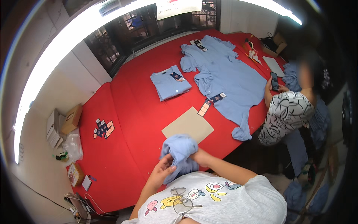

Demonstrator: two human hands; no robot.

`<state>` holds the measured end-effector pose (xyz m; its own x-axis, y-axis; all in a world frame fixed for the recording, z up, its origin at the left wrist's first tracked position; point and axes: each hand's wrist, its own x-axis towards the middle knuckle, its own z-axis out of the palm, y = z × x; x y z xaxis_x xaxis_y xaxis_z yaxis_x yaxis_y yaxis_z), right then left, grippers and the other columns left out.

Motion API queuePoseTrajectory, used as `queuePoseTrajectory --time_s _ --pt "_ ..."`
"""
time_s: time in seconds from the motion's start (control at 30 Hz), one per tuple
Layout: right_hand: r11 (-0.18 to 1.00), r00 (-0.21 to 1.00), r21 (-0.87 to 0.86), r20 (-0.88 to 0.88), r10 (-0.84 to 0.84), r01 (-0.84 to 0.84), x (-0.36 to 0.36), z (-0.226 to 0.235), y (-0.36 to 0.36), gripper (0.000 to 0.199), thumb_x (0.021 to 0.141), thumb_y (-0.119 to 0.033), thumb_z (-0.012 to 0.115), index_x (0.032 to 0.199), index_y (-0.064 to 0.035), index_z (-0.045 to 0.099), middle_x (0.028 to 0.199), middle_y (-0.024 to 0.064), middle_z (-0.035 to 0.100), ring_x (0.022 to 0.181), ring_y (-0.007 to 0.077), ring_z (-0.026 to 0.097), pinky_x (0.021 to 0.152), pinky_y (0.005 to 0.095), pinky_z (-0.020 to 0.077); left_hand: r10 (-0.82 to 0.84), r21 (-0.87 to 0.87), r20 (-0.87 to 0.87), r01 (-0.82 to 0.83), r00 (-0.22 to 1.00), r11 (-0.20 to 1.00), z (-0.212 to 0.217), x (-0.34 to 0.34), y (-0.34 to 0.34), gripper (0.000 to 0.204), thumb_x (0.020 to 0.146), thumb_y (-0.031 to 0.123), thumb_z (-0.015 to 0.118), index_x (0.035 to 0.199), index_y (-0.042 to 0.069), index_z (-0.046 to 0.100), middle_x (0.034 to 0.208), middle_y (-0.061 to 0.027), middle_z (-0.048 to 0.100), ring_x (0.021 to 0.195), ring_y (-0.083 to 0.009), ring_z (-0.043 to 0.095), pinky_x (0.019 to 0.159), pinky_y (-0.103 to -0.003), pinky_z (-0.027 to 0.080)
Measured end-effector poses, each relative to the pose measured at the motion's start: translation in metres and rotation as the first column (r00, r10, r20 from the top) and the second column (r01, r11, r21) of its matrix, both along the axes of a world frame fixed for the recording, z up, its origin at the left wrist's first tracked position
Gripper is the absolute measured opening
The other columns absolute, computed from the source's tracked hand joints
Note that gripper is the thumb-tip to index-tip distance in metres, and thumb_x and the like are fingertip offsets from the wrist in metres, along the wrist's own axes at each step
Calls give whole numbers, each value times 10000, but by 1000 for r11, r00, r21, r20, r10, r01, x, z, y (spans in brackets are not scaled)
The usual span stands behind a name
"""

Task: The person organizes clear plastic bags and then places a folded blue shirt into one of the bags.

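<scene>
Red cloth covers the big table (123, 112) under bright tube lights, dark barred windows behind it. I stand at the near edge with a bunched light-blue shirt (179, 151) held up just above the table rim. My left hand (164, 170) grips the lower folds, fingers curled closed around the fabric. My right hand (199, 156) is buried in the bundle from the other side, mostly hidden by cloth, so I cannot tell exactly how its fingers sit, but it is holding the shirt too.

Just beyond the bundle lies a flat brown cardboard sheet (188, 125), bare. Past it, a spread pile of the same blue shirts (227, 78) with hang tags, and left of that one neatly folded shirt (170, 83) with a tag on the collar. A small cluster of loose tags (104, 128) sits well apart on the left. Another person (287, 112) in a patterned top sits at the right edge looking at a phone (275, 81); those hands are not mine. Boxes (71, 118) line the ledge at left.

My read: the shirt is crumpled, so doing this well means finding the collar or shoulder seams first, not tugging at random folds. I'd shake it open with both hands well apart, keep it off the floor side of the table, then lay it flat near the cardboard with sleeves out. Risk: twisted sleeves or a tag caught inside the bunch.
</scene>
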<state>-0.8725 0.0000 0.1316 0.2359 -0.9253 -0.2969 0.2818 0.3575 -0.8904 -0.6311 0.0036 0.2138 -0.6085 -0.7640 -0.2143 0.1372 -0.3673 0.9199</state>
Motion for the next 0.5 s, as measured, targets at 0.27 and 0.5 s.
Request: queuePoseTrajectory --time_s 0.27,0.5 --pt "896 788 64 452 -419 440 -196 138 -259 465 1133 -403 484 1354 -21 627 1297 175 729 1173 316 724 1063 531 574 -167 185 199 130 966 974 35 -44 37 437 1065 179 640 1480 44 611 1588 -121 540 1528 -219 416 1260 -369 297" --pt "427 461 -300 51 -886 853 -339 150 -475 509 897 -277 837 1248 41 650 1153 165 728 1045 280 703 883 408 555 -24 279 284 -58 959 959 36 -72 23 393 1080 197 624 1437 33 647 1533 -99 590 1468 -201 478 1225 -344 349"
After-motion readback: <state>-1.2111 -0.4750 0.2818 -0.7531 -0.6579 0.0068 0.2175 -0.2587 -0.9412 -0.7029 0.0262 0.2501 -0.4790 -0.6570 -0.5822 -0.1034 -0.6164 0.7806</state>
